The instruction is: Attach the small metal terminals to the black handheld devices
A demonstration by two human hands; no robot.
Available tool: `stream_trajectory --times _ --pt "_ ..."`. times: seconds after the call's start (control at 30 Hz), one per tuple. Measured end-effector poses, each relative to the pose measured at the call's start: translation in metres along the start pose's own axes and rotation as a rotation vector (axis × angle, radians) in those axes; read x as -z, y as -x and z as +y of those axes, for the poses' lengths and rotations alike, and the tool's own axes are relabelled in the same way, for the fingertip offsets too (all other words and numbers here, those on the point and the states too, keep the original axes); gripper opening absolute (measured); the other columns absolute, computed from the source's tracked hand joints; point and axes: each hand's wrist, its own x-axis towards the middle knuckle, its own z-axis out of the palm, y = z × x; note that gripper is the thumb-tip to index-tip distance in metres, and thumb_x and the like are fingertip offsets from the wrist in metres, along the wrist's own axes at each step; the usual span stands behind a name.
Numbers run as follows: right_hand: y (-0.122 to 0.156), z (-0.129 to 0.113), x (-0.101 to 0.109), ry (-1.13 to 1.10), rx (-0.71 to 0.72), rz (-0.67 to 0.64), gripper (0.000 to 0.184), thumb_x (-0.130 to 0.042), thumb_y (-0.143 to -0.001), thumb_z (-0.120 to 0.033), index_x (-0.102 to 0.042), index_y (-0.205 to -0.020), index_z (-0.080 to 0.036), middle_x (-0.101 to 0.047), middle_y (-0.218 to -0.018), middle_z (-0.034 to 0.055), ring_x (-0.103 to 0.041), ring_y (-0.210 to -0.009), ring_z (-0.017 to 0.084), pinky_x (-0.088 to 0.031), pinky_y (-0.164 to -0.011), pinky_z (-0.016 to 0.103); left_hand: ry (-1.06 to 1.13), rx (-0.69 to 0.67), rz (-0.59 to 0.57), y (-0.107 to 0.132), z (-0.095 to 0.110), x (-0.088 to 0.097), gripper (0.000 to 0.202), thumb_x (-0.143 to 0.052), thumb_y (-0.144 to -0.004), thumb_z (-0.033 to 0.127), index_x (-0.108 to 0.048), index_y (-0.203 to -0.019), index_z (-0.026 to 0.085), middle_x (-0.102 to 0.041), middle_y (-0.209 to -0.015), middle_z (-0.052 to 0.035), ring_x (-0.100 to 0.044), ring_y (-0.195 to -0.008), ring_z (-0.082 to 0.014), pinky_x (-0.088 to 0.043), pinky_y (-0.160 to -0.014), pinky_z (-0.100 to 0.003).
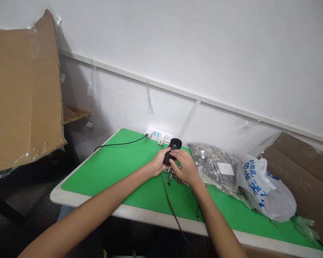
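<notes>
Above the green tabletop, my left hand is closed around a black handheld object with a rounded, open-looking top end. Its exact kind cannot be made out. My right hand has its fingers bent onto the front of the same object, thumb and fingertips close together. Any small piece between those fingertips is hidden. Just under the hands lies a loose pile of small shiny metal parts, partly covered by my right hand.
A white power strip with plugged-in cords sits at the green table's back edge. To the right are a clear bag of metal parts and a white plastic bag. Cardboard stands left; a thin cable crosses the front edge.
</notes>
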Motion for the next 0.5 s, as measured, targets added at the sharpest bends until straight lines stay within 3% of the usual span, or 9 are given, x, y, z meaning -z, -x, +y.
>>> stream_trajectory --times 0.5 --pt "-0.0019 -0.0039 0.0046 0.049 0.047 0.009 0.023 -0.058 -0.097 -0.025 -0.066 -0.118 -0.021 -0.074 -0.113 0.0121 -0.067 -0.107 0.028 -0.055 -0.093 0.047 0.013 -0.024 -0.024 -0.0017 -0.0035 0.0031 0.013 -0.062 -0.091 0.026 -0.062 -0.082 0.016 -0.063 -0.066 -0.0003 -0.056 -0.053 -0.0130 -0.044 -0.045 -0.022"
